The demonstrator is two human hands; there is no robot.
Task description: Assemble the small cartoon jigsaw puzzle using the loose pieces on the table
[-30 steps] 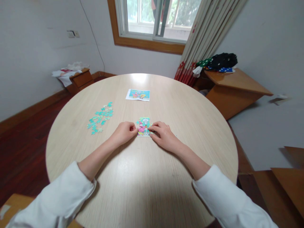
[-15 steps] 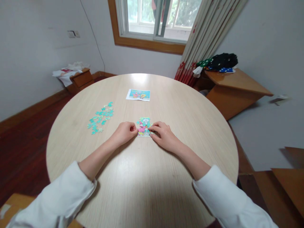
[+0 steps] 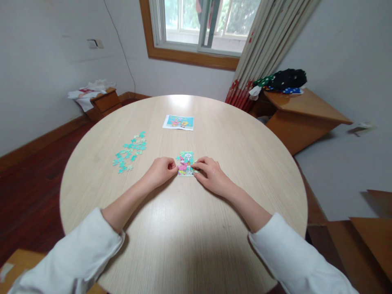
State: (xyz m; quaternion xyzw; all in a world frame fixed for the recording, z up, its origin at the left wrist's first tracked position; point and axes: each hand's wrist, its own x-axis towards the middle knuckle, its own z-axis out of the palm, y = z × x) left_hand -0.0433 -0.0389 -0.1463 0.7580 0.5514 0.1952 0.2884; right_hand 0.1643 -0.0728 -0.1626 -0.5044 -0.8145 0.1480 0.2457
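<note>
A partly joined jigsaw puzzle [image 3: 186, 164] lies flat on the table between my hands, showing a pink figure and a pale teal one. At its left edge, my left hand [image 3: 163, 169] is closed, thumb and forefinger pinched at the border. My right hand [image 3: 210, 174] rests over the right side with fingers bent and the tips gripping the pieces there. Its fingers hide part of that side, where a bit of yellow shows.
Loose teal and cream puzzle pieces [image 3: 130, 153] are scattered at the left of the round wooden table [image 3: 171, 228]. A printed reference picture [image 3: 180, 122] lies beyond the puzzle. Clothes [image 3: 286, 79] are heaped on a wooden cabinet at the right.
</note>
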